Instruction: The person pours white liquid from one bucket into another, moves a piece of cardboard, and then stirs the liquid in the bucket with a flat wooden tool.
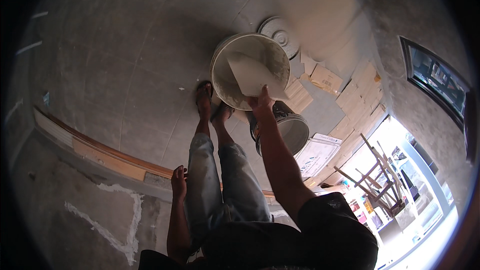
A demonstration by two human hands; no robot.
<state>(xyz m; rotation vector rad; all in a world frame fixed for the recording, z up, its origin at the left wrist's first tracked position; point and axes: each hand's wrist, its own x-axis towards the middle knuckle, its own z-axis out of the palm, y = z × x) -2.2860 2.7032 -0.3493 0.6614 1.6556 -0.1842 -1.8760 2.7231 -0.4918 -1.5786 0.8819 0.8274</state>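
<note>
My right hand [261,104] is closed on the near edge of a flat, pale grey board [250,73] with a tapered outline. The board slants over the mouth of a large round bucket [217,77], whose inner wall is smeared with pale residue. What lies at the bucket's bottom is mostly hidden under the board. My left hand [179,182] hangs beside my left thigh, fingers loosely bent and a little apart, with nothing visible in it.
Behind the bucket lies a round grey lid [280,35]. A second, dark-sided bucket [292,135] stands under my right forearm. Flattened cardboard [325,79] and a white carton [318,154] cover the floor at right. Wooden trestles [382,180] stand near a bright doorway.
</note>
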